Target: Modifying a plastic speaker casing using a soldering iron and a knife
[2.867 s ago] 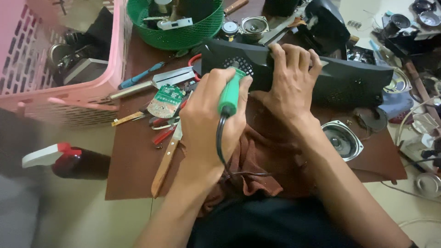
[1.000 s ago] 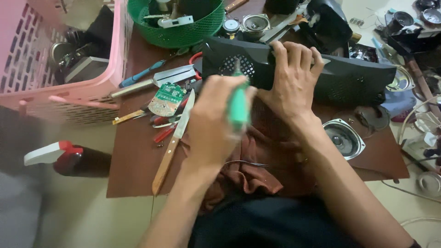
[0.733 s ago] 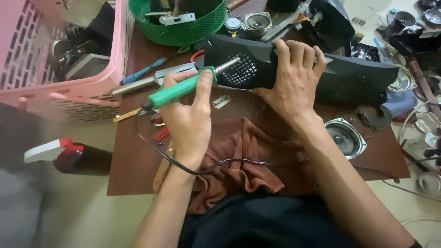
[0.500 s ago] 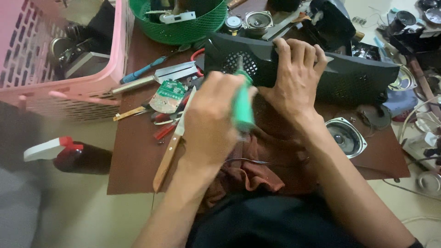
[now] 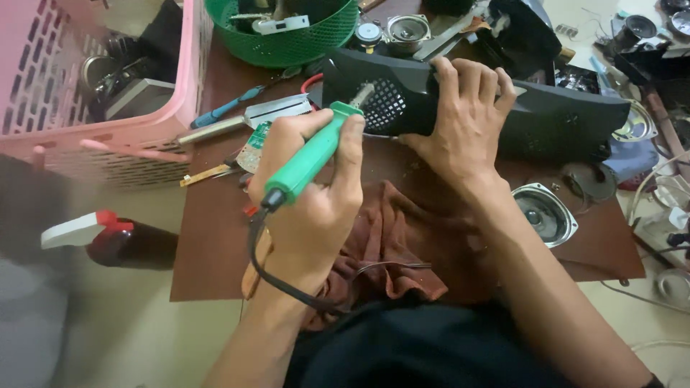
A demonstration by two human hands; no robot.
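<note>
My left hand (image 5: 313, 194) grips a green-handled soldering iron (image 5: 313, 154), its metal tip pointing up at the mesh grille of a long black speaker casing (image 5: 546, 115). A black cord trails from the iron's handle down past my wrist. My right hand (image 5: 463, 118) lies over the top of the casing and holds it steady on the brown board (image 5: 215, 244). A rust-brown cloth (image 5: 402, 237) lies bunched below both hands.
A pink slotted basket (image 5: 108, 136) stands at left, a green basket (image 5: 287, 36) of parts at the top. A loose speaker cone (image 5: 543, 212) sits right of my forearm. Screwdrivers, a scraper and a small circuit board lie left of the casing. A spray bottle (image 5: 108, 237) rests on the floor.
My left hand has swung the soldering iron from handle-down back to tip-forward at the grille. My right hand has stayed on the casing.
</note>
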